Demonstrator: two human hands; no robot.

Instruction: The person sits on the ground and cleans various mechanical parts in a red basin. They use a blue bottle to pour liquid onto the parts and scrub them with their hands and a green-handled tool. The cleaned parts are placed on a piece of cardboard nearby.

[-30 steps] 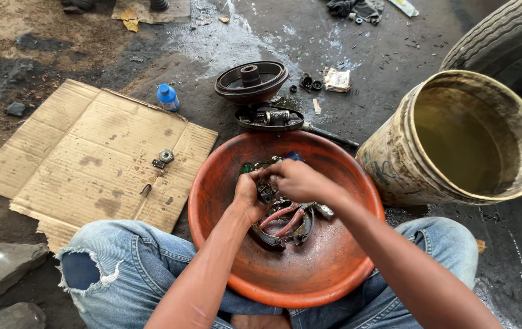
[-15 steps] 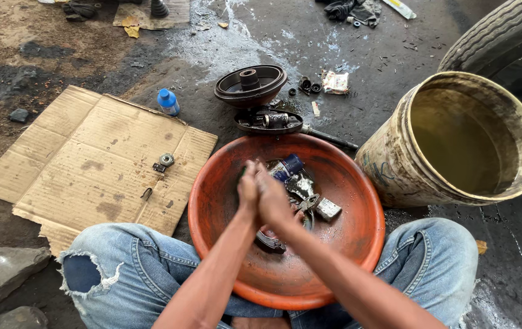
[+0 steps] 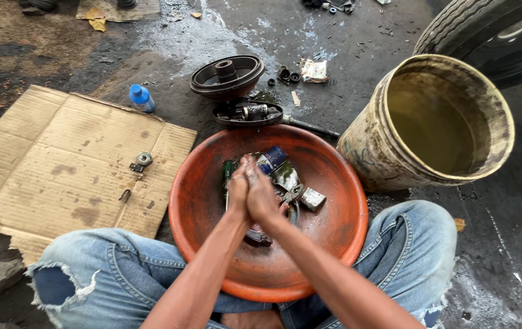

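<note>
My left hand (image 3: pixel 236 190) and my right hand (image 3: pixel 265 196) are pressed flat together, palm to palm, over an orange basin (image 3: pixel 200 244) that sits between my knees. I see nothing held in either hand; the space between the palms is hidden. Beneath and beyond the hands, greasy metal parts (image 3: pixel 302 196) and a blue-capped cylinder (image 3: pixel 271 159) lie in the basin. A dark part (image 3: pixel 256 236) lies under my wrists.
A dirty bucket (image 3: pixel 389 158) of murky liquid stands to the right, a tyre (image 3: pixel 486 30) behind it. A round drum (image 3: pixel 227 76) and a plate assembly (image 3: pixel 247 113) lie beyond the basin. To the left, cardboard (image 3: pixel 60 164) bears a small nut (image 3: pixel 144 159), with a blue bottle (image 3: pixel 141 98) nearby.
My hands left the parts in the basin, rose slightly and came together palm to palm. The view shifted a little.
</note>
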